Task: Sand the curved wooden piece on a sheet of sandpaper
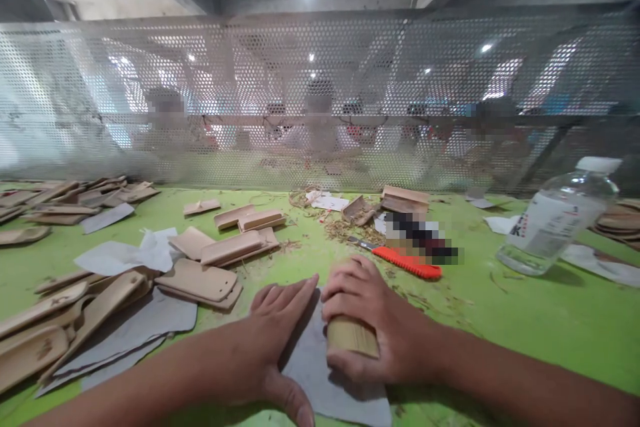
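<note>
My right hand (373,320) is wrapped over a short bamboo piece (353,338) and presses it onto a grey sheet of sandpaper (325,373) lying on the green table (525,320). My left hand (273,333) lies flat with fingers stretched out on the left part of that sheet, holding it down. The far end of the bamboo piece is hidden under my fingers.
Flat bamboo pieces (220,250) and grey and white sheets (125,257) are scattered to the left. A red-handled knife (407,262) lies behind my right hand. A clear plastic bottle (553,223) stands at right. A perforated metal screen (320,100) walls off the back, with people behind it.
</note>
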The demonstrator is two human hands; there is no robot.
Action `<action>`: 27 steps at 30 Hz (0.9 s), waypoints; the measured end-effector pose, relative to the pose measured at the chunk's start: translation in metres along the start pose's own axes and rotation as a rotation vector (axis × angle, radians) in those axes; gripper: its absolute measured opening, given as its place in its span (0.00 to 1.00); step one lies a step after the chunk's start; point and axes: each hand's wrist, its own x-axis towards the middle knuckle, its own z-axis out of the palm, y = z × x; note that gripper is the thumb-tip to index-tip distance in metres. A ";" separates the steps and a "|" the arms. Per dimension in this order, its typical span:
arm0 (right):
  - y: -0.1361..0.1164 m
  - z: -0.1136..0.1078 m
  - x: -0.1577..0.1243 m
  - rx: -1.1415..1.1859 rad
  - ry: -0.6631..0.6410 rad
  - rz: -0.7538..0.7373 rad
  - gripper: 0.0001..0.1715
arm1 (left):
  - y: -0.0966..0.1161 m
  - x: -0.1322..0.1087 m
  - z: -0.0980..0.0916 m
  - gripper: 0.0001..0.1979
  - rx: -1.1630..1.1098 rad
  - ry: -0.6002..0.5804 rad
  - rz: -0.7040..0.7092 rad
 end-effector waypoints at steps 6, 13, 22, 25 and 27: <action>-0.025 -0.006 -0.004 0.074 -0.234 -0.011 0.39 | -0.005 -0.001 0.001 0.67 -0.027 0.018 0.051; -0.024 -0.011 -0.012 0.194 -0.417 0.322 0.68 | -0.006 -0.001 0.002 0.69 -0.016 0.037 0.075; -0.007 -0.027 -0.010 0.095 -0.412 0.453 0.74 | -0.004 -0.005 -0.010 0.66 -0.034 0.018 0.040; 0.007 -0.032 -0.011 0.148 -0.103 0.496 0.61 | -0.001 -0.006 -0.012 0.68 -0.029 0.036 0.018; 0.011 -0.033 -0.012 0.198 0.054 0.528 0.54 | 0.001 -0.006 -0.012 0.70 -0.008 0.031 -0.030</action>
